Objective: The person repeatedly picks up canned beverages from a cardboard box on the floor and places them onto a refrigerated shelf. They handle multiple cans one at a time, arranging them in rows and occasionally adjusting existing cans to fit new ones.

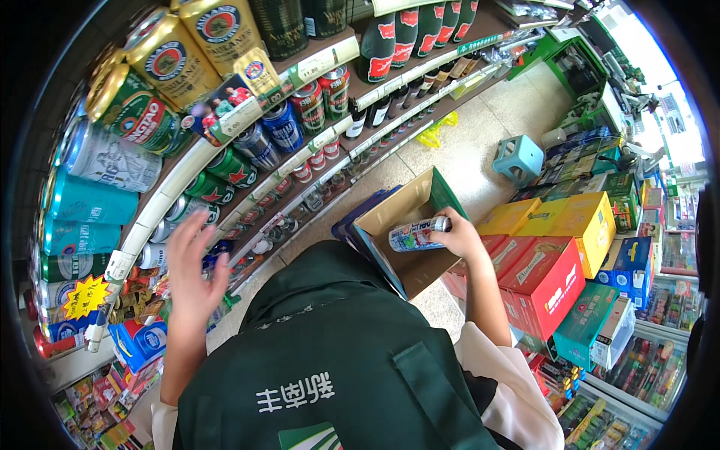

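My right hand [460,236] grips a tall white and blue drink can [413,235] by its metal-topped end. The can lies tilted over the mouth of an open cardboard box [368,219], which is brown inside with a green side. Close to the left-hand shelving, my left hand [194,270] is raised with its fingers apart and nothing in it. Green Heineken cans [228,167] and a silver-green can [197,209] stand on the shelf tier just beyond its fingertips. Below me hangs my dark green apron [332,360], which bears writing.
Curved shelf edges [185,163] run along the left, holding beer cans, with dark bottles [377,48] farther along. To the right are stacked red beer cartons [543,281] and yellow cartons [585,225]. A light blue plastic stool [517,160] and a yellow plastic bag [436,132] are on the floor.
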